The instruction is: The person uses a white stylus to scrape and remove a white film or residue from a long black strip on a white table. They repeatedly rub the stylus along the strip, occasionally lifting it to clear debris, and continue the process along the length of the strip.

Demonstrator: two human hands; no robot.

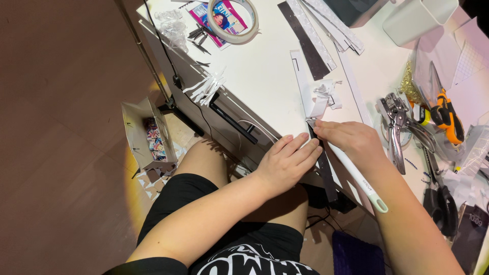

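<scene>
**Steady strip, steady tool**

At the desk (265, 76) edge, the left hand (288, 163) lies flat, fingers together, pressing down the dark strip (323, 165) and gripping nothing. The right hand (351, 142) is closed around a white tool (359, 178), its tip hidden under the fingers at the strip's upper end. Good work here likely means firm downward pressure beside the tip and short, slow, controlled strokes.

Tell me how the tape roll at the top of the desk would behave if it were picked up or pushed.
The tape roll lies flat on its side, so a push would probably slide it rather than roll it. It is a thin open ring, so it is likely light and easy to hook with a finger. Stood on edge, it could roll off the white desk.
</scene>
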